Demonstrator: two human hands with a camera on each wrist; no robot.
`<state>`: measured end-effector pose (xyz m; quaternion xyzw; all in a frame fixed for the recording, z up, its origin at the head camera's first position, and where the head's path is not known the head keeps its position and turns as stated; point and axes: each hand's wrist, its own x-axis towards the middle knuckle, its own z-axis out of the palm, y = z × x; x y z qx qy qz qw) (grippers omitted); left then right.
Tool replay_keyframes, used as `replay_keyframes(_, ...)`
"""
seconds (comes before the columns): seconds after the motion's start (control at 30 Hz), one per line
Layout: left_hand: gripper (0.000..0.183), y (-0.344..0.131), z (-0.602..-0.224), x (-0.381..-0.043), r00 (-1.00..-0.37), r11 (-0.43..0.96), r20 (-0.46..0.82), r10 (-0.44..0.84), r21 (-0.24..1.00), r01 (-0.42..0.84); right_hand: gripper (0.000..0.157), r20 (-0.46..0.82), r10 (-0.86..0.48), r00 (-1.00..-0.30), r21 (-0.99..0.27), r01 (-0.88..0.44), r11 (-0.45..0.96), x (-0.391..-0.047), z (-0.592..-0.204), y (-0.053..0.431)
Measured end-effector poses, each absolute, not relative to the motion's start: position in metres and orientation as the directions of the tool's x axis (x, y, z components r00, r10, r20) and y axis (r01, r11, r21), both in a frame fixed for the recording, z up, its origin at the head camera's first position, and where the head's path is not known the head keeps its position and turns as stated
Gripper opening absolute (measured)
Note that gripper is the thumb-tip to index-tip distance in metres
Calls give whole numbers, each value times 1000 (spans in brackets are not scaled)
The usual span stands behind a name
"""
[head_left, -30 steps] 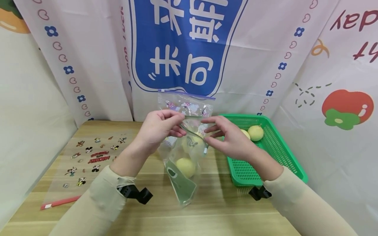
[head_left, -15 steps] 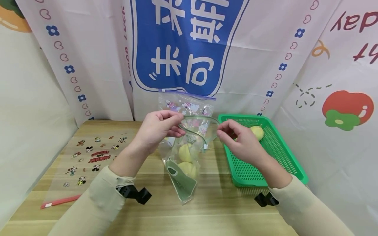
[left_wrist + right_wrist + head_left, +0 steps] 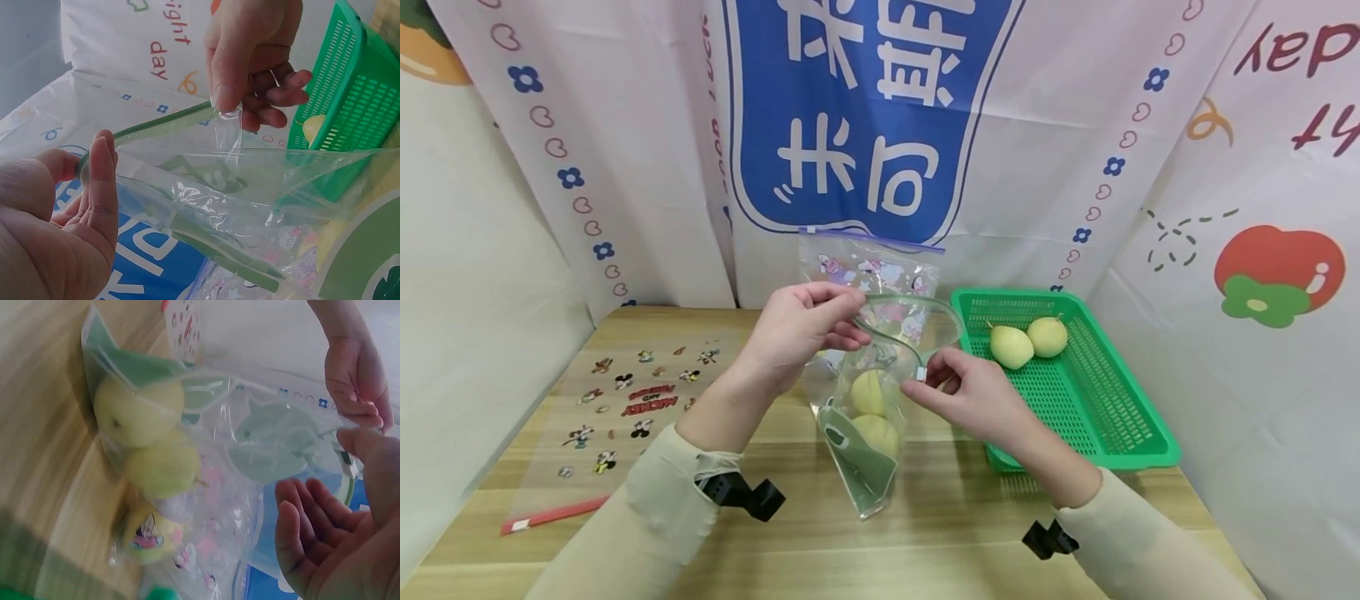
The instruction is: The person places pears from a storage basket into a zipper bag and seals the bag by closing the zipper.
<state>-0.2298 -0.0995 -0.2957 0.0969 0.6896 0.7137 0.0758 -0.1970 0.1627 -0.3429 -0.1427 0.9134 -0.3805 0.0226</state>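
Observation:
A clear zip bag with green print (image 3: 859, 471) stands on the table, its green-edged mouth spread wide. Two pale yellow pears (image 3: 140, 412) lie inside, one above the other. My left hand (image 3: 801, 333) pinches the left end of the mouth between thumb and fingers. At the other end, my right hand (image 3: 973, 396) pinches the bag's edge by the white slider (image 3: 921, 373), which the right wrist view shows close to the thumb. Behind it is a cartoon-print bag with a purple zip (image 3: 871, 250); a pear (image 3: 150, 534) shows through it in the right wrist view.
A green plastic basket (image 3: 1138, 417) at the right holds two pears (image 3: 1030, 342). Flat on the left of the table (image 3: 760, 550) lies a clear Mickey-print bag (image 3: 655, 404) with a red zip strip (image 3: 553, 515). A printed cloth (image 3: 1015, 167) hangs behind.
My right hand moved right along the rim, drawing the mouth wider, then came down and left to the slider end. The left hand kept its hold in place.

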Motion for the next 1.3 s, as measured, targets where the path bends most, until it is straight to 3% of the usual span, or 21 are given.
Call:
replay_keyframes(0.17,33,-99,-298,-230,-971,-52,36,238,998,24,30,113,-169,-979,-779,-193,596,-194,-353,151)
replay_keyframes(0.4,34,-98,-306,-231,-973,-97,27,231,995,5,12,262,-51,-964,-873,-259,413,-192,-370,145)
replay_keyframes(0.6,43,-104,-315,-250,-989,-47,8,148,999,1,11,268,-38,-963,-903,-265,339,-192,-367,150)
replay_keyframes(0.77,35,-106,-338,-283,-998,69,11,66,997,15,11,262,-73,-962,-899,-271,346,-188,-366,152)
replay_keyframes(0.93,37,-101,-358,-310,-981,183,-8,195,983,29,12,265,-91,-960,-889,-280,361,-186,-365,152)
replay_keyframes(1.1,43,-94,-362,-320,-938,85,-47,344,996,-18,14,263,-100,-960,-885,-282,371,-185,-364,152)
replay_keyframes(1.3,37,-93,-365,-323,-933,-15,-69,354,997,-80,15,262,-114,-958,-882,-285,376,-186,-365,153)
